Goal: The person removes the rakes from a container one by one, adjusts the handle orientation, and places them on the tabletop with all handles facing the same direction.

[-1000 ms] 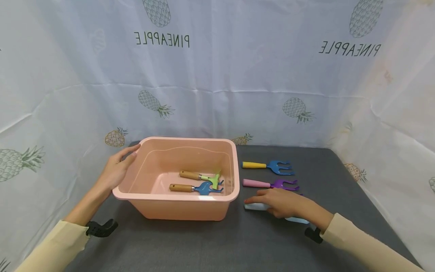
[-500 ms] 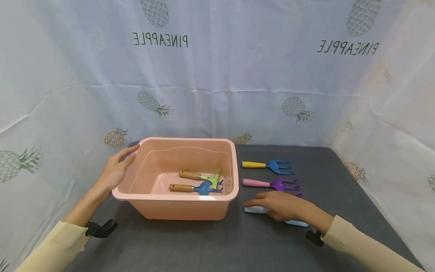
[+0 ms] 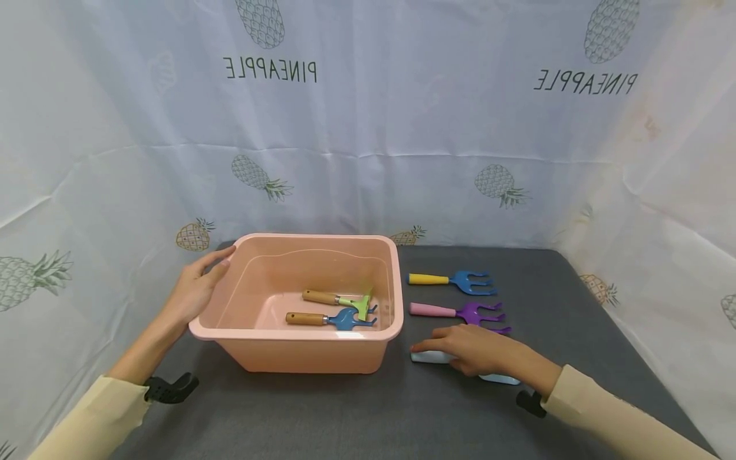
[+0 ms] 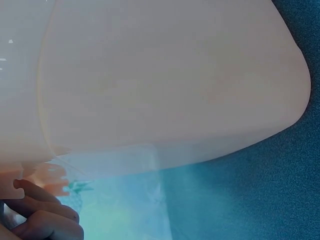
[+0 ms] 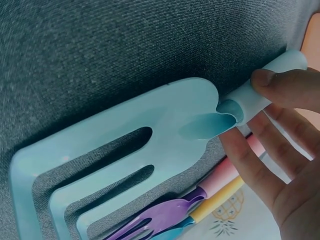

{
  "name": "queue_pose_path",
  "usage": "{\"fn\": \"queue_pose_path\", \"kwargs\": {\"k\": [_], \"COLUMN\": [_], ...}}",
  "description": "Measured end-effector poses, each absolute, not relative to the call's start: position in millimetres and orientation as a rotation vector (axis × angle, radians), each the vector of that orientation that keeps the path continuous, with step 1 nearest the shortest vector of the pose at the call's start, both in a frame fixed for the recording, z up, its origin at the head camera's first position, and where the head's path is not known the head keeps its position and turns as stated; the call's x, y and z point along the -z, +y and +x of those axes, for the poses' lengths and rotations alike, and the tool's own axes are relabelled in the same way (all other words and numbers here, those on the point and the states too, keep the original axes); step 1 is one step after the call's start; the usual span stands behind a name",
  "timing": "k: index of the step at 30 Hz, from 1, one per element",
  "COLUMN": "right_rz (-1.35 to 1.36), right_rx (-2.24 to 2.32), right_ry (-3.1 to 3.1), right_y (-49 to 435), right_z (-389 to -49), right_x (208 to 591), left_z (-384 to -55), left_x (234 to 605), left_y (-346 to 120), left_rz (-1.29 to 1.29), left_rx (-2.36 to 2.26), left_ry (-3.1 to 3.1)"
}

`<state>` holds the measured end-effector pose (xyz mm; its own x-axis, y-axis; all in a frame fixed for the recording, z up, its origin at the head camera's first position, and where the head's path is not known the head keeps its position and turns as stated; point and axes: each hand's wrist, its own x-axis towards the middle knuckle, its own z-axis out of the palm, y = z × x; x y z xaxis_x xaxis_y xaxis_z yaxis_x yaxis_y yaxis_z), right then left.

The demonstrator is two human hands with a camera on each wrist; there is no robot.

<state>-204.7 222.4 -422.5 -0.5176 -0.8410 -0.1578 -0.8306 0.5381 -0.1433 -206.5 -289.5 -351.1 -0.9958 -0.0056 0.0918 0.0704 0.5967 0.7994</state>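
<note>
In the head view my left hand [image 3: 195, 287] grips the left rim of a peach plastic basin [image 3: 305, 351]. The left wrist view shows curled fingers [image 4: 47, 217] at that rim. My right hand [image 3: 480, 350] holds a pale blue hand rake [image 5: 170, 117] by its smooth handle, thumb on one side and fingers on the other. This rake has bent prongs and lies low over the dark cloth, its middle covered by the hand in the head view. Just beyond it are a purple hand fork [image 3: 476, 313] with a pink handle and a blue hand fork [image 3: 466, 281] with a yellow handle.
Inside the basin, toward its right end, lie a small green rake [image 3: 324, 296] and a blue fork [image 3: 307, 318], both wooden-handled. Dark grey cloth [image 3: 345, 415] covers the table. A white pineapple-print curtain [image 3: 368, 115] closes off the back and sides.
My right hand and the pale blue hand rake have shifted slightly toward me, uncovering more of the purple fork's prongs. My left hand stays on the basin rim.
</note>
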Motion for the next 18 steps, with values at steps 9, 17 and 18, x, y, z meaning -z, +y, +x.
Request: {"fn": "queue_pose_path", "kwargs": {"k": [9,17,18], "right_rz": [-1.395,-1.346,-1.334], "right_rx": [0.093,0.211,0.244], "right_ry": [2.576,2.546,2.539], "right_y": [226.3,228.4,228.5], "right_z": [-207.7,-216.2,-217.7], "right_x": [426.1,426.0,425.5], "left_z": [-206.6,-206.9,-206.8], "left_x": [351.1,352.2,352.2], "left_y": [-288.9,-289.4,-289.4], "left_rz": [-0.045,-0.042,-0.04], "left_rx": [1.393,1.397,1.4], "left_ry": [-2.745,-2.735,-2.736]}}
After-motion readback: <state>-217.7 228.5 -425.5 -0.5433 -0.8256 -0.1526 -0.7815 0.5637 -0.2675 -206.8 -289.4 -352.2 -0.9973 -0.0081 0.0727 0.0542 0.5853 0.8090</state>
